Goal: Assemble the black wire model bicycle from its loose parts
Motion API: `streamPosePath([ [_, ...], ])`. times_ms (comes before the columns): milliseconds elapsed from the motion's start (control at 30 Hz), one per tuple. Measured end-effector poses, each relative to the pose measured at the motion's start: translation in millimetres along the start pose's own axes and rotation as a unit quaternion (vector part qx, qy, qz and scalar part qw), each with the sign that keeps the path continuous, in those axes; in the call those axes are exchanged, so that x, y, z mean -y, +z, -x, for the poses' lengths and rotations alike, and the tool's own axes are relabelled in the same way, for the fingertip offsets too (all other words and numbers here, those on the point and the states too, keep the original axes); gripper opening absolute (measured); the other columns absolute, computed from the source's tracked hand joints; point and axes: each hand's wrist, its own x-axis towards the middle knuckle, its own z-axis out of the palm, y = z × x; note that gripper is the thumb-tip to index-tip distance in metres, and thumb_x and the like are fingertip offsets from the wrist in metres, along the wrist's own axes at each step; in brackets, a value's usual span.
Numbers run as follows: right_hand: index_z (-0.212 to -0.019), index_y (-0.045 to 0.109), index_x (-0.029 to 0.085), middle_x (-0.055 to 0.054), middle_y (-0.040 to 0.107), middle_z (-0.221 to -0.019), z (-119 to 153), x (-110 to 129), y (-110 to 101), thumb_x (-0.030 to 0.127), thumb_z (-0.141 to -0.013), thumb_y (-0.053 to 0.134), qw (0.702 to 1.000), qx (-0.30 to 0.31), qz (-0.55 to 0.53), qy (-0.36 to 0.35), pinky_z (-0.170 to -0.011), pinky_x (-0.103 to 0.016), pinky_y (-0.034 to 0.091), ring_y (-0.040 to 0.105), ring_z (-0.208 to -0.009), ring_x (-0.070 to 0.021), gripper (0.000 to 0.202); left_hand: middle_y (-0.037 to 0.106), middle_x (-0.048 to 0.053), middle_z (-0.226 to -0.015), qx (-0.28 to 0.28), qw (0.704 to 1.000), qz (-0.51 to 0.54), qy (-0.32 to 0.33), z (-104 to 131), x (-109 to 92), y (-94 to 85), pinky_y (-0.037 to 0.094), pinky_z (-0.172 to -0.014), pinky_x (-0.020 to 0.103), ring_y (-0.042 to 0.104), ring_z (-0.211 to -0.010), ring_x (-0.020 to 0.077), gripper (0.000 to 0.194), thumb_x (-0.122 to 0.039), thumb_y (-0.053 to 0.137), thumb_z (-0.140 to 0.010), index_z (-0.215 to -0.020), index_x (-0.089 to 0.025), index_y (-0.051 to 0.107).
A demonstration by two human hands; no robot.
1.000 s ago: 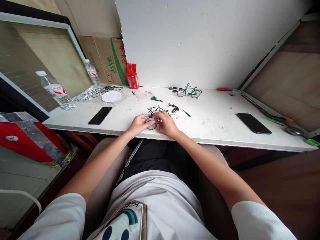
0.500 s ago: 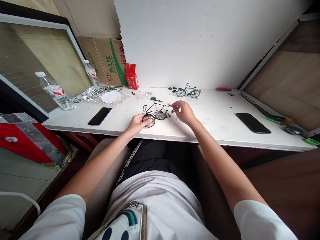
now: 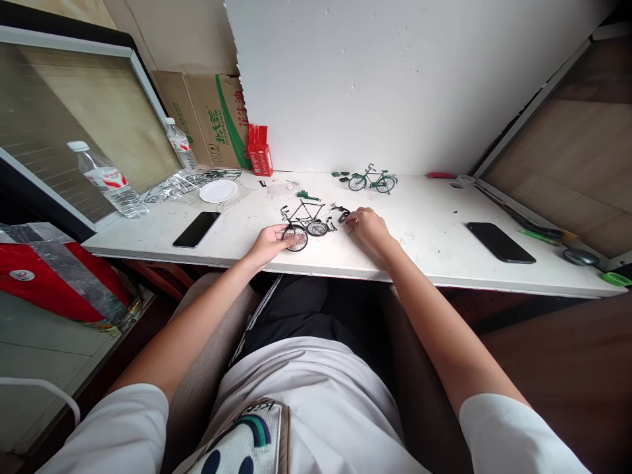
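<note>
A black model bicycle [image 3: 306, 212] stands near the table's front edge, its front wheel [image 3: 295, 238] at the left. My left hand [image 3: 270, 245] grips that wheel from the left side, thumb and fingers closed on it. To the right of the bicycle, small black parts [image 3: 340, 212] lie on the tabletop. My right hand [image 3: 366, 226] is down beside them with its fingers bent together; whether a part is between the fingertips cannot be made out. Behind the black bicycle lies a small green part [image 3: 308, 195].
A green model bicycle [image 3: 373, 179] stands at the back of the white table [image 3: 419, 230]. Phones lie left [image 3: 197, 229] and right [image 3: 500, 243]. Farther left are a white plate [image 3: 218, 191], part frames [image 3: 172, 186], a water bottle [image 3: 109, 181] and a red box [image 3: 261, 151].
My right hand has come down and slightly right, to the tabletop by the small black parts. My left hand keeps its grip on the front wheel, nearly unmoved.
</note>
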Motion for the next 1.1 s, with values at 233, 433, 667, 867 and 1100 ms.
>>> streamPosePath([
  [233, -0.116, 0.08, 0.02, -0.015, 0.074, -0.122, 1.8, 2.1, -3.0, 0.02, -0.101, 0.051, 1.0, -0.002, 0.011, -0.007, -0.086, -0.033, 0.051, 0.063, -0.116, -0.03, 0.032, 0.08, 0.017, -0.116, 0.062, 0.998, 0.001, -0.008, -6.7, 6.3, -11.9, 0.054, -0.108, 0.048, 0.077, -0.104, 0.0276, 0.075, -0.036, 0.102, -0.063, -0.126, -0.01, 0.071],
  [433, -0.113, 0.081, 0.019, -0.016, 0.074, -0.118, 0.9, 2.7, -1.0, 0.022, -0.102, 0.051, 1.0, -0.004, 0.024, 0.0, -0.083, -0.034, 0.051, 0.061, -0.118, -0.0315, 0.032, 0.078, 0.019, -0.12, 0.08, 0.997, -0.007, -0.007, -6.0, 4.9, -12.8, 0.054, -0.107, 0.049, 0.078, -0.103, 0.0272, 0.072, -0.034, 0.101, -0.065, -0.125, -0.009, 0.07],
  [667, -0.111, 0.077, 0.015, -0.021, 0.072, -0.114, 0.4, 2.7, 2.5, 0.023, -0.106, 0.048, 0.999, -0.007, 0.043, -0.029, -0.081, -0.038, 0.053, 0.059, -0.114, -0.0336, 0.03, 0.079, 0.019, -0.119, 0.06, 0.998, -0.02, -0.008, -6.9, 6.7, -13.8, 0.053, -0.11, 0.05, 0.076, -0.107, 0.0289, 0.079, -0.035, 0.102, -0.063, -0.13, -0.009, 0.068],
  [867, -0.114, 0.072, 0.014, -0.022, 0.071, -0.117, 3.3, 4.7, -2.4, 0.023, -0.107, 0.047, 0.997, 0.012, 0.069, -0.038, -0.079, -0.038, 0.052, 0.057, -0.115, -0.0345, 0.027, 0.079, 0.018, -0.119, 0.055, 0.998, -0.024, 0.002, -10.5, 11.3, -14.6, 0.053, -0.11, 0.051, 0.076, -0.109, 0.0299, 0.081, -0.032, 0.101, -0.062, -0.132, -0.01, 0.068],
  [1100, -0.111, 0.073, 0.016, -0.019, 0.072, -0.114, 4.3, 7.1, -4.2, 0.021, -0.107, 0.047, 0.996, 0.013, 0.07, -0.046, -0.079, -0.034, 0.048, 0.061, -0.11, -0.0318, 0.027, 0.08, 0.017, -0.114, 0.058, 0.998, -0.035, 0.005, -8.5, 10.2, -13.0, 0.054, -0.108, 0.05, 0.077, -0.102, 0.028, 0.078, -0.033, 0.1, -0.065, -0.133, -0.01, 0.067],
])
